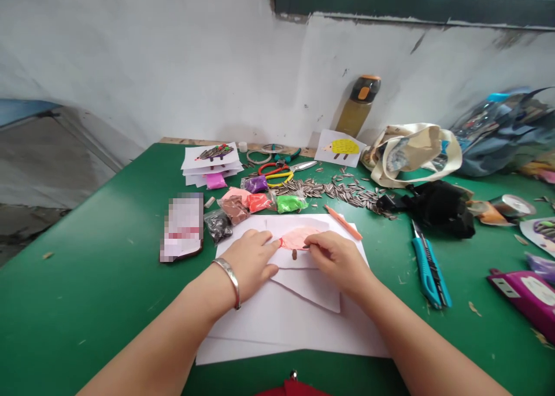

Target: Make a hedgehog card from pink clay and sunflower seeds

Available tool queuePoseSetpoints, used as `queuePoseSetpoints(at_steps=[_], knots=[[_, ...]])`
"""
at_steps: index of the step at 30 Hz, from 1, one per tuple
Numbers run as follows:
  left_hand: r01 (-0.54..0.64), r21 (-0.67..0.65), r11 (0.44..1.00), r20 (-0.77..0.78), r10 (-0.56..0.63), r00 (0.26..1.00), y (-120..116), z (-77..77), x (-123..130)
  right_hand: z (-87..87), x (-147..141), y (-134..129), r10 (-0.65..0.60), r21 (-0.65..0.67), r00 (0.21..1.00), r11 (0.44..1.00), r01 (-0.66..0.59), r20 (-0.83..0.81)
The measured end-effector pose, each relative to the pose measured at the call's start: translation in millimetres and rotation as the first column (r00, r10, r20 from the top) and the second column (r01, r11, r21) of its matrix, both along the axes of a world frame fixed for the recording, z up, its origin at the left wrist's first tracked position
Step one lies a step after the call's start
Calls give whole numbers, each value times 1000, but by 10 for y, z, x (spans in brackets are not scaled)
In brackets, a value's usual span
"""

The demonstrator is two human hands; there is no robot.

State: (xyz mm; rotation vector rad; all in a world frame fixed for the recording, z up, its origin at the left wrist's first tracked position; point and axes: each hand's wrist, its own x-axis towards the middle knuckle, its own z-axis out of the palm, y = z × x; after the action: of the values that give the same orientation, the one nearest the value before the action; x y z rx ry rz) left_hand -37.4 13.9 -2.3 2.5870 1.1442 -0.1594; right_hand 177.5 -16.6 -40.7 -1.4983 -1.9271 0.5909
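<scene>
My left hand [254, 258], with a silver bangle at the wrist, lies with its fingers apart on a white paper card [281, 261]. Its index fingertip is at the red tip of a flat pink clay shape [299, 238] on that card. On the other side, my right hand [336, 257] pinches a small dark piece [306, 246] at the lower edge of the pink shape. Whether this piece is clay or a seed I cannot tell. A brown clay blob [294, 255] sits just below the shape. Larger white sheets [269, 321] lie under the card.
Bags of coloured clay [260, 202] and a phone-like object [182, 228] lie left of centre. Sunflower seeds [351, 192], scissors [288, 170] and an orange pen [342, 221] are beyond the sheets. At right are a teal utility knife [429, 269] and a cloth bag [411, 153].
</scene>
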Motion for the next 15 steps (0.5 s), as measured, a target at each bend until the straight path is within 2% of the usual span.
queuePoseSetpoints(at_steps=[15], knots=[[-66,55,996,-10,67,998,-31,-73,47,10,2,6,-4,-34,1000,999,4,26]])
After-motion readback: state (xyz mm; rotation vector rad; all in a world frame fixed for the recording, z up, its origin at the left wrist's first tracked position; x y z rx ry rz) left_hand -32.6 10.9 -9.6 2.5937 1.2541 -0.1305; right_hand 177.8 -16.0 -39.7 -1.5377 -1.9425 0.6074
